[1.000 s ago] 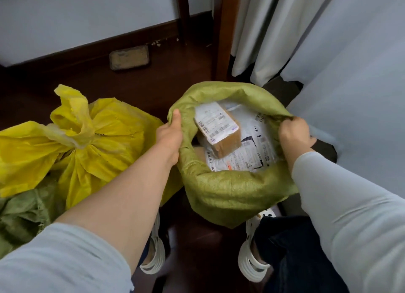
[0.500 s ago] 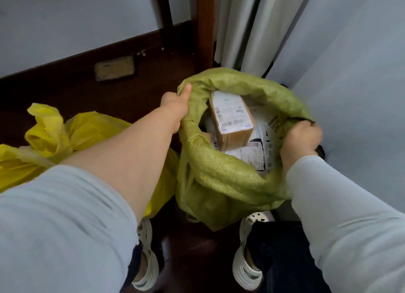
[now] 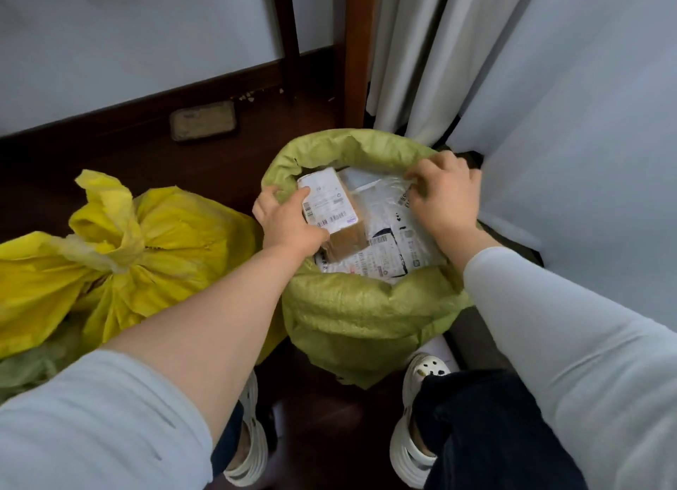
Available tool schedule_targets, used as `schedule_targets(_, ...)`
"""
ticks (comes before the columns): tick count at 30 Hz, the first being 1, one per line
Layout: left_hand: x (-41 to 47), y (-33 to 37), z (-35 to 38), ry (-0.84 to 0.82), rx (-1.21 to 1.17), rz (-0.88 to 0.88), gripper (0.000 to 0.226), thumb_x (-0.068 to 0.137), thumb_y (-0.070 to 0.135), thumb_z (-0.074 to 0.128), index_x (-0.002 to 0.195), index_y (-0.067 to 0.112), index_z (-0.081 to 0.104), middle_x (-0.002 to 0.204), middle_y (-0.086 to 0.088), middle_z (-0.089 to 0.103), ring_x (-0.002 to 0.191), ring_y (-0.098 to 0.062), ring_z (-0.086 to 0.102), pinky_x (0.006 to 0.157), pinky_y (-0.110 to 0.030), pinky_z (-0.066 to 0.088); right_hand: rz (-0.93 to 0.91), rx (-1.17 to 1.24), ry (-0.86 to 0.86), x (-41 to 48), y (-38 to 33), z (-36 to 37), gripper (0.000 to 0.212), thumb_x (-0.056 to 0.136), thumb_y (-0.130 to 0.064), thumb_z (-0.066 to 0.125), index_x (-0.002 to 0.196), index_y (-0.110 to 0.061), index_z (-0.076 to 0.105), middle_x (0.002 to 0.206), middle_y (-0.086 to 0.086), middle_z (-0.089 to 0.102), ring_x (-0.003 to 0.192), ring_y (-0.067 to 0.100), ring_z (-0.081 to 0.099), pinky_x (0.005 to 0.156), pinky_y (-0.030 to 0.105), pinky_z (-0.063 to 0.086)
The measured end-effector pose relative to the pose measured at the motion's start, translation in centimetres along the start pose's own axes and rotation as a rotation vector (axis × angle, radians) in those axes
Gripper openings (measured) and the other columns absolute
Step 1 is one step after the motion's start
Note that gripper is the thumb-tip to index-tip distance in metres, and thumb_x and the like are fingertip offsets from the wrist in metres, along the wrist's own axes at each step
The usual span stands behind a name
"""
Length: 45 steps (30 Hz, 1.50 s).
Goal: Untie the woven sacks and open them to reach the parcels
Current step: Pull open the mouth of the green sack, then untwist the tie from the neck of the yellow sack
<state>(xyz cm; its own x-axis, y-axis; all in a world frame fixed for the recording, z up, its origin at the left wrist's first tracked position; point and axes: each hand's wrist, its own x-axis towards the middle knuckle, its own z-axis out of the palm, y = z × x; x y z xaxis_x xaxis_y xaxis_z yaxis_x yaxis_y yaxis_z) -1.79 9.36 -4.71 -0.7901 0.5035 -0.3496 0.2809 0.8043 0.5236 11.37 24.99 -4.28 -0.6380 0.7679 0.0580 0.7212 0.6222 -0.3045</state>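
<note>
The green woven sack [image 3: 366, 306] stands open on the floor between my feet, its rim rolled outward. Inside it, a brown cardboard parcel [image 3: 339, 211] with a white label lies on white plastic mailers [image 3: 384, 244]. My left hand [image 3: 289, 222] grips the left side of the cardboard parcel, thumb on its label. My right hand [image 3: 447, 192] is inside the sack's right rim, fingers curled on the upper edge of a white plastic mailer. A yellow woven sack [image 3: 165, 240] sits to the left with its neck still bunched and tied.
Another green sack [image 3: 29, 368] lies at the lower left under the yellow one. A wooden post [image 3: 353, 49] and pale curtains [image 3: 421, 49] stand behind the open sack. A white wall [image 3: 586, 123] is close on the right. My feet in white clogs [image 3: 421, 442] flank the sack.
Both hands have let go of the green sack's rim and moved inside it. The left hand now holds the cardboard parcel and the right is on a plastic mailer.
</note>
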Motion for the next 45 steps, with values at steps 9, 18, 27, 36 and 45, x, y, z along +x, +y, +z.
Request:
schedule_targets(9, 0.7, -2.9, -1.0, -0.297, 0.206, -0.062, 0.131, 0.056, 0.045, 0.085, 0.149, 0.027, -0.005, 0.154, -0.010, -0.023, 0.140, -0.029, -0.027, 0.118, -0.048, 0.001, 0.120, -0.125, -0.595, 8.1, -3.8, 0.4, 0.082, 0.084, 0.001, 0.039, 0.150, -0.024, -0.004, 0.158, 0.001, -0.015, 0.145, 0.034, 0.012, 0.117, 0.052, 0.014)
schedule_targets(18, -1.4, -3.4, -3.7, -0.231, 0.045, -0.078, 0.117, 0.061, 0.041, 0.084, 0.149, 0.023, 0.010, 0.157, -0.011, -0.007, 0.144, -0.030, -0.006, 0.117, -0.038, 0.010, -0.114, -0.382, -0.544, 0.4, -5.2, -0.3, 0.035, 0.084, -0.030, 0.054, 0.116, -0.018, 0.059, 0.122, 0.009, 0.055, 0.112, 0.031, 0.051, 0.096, 0.039, 0.040)
schedule_targets(27, -7.3, -6.1, -10.9, -0.046, -0.140, -0.105, 0.081, 0.070, 0.033, 0.078, 0.139, 0.015, 0.040, 0.144, -0.011, 0.040, 0.131, -0.030, 0.040, 0.110, -0.037, 0.033, -0.190, -0.145, -0.490, -4.4, -15.5, -6.9, 0.030, 0.084, -0.017, 0.052, 0.112, -0.014, 0.063, 0.118, 0.008, 0.058, 0.105, 0.030, 0.057, 0.086, 0.035, 0.047)
schedule_targets(36, -12.5, -13.2, -18.0, 0.383, -0.279, -0.177, 0.034, 0.080, 0.005, 0.058, 0.111, 0.016, 0.064, 0.120, -0.004, 0.063, 0.112, -0.023, 0.057, 0.093, -0.031, 0.044, -0.268, 0.267, -0.522, -8.8, -26.6, -6.2, 0.029, 0.087, -0.016, 0.055, 0.115, -0.011, 0.064, 0.120, 0.008, 0.064, 0.113, 0.025, 0.058, 0.096, 0.034, 0.047)
schedule_targets(45, -12.7, -17.5, -19.6, 0.446, -0.138, -0.290, 0.078, 0.082, 0.016, 0.065, 0.147, 0.018, 0.021, 0.151, -0.009, 0.027, 0.139, -0.030, 0.023, 0.114, -0.037, 0.020, -0.019, 0.634, -0.526, -9.2, -30.3, -2.1, 0.050, 0.091, -0.038, 0.052, 0.136, -0.018, 0.043, 0.134, 0.013, 0.049, 0.117, 0.031, 0.053, 0.099, 0.043, 0.046)
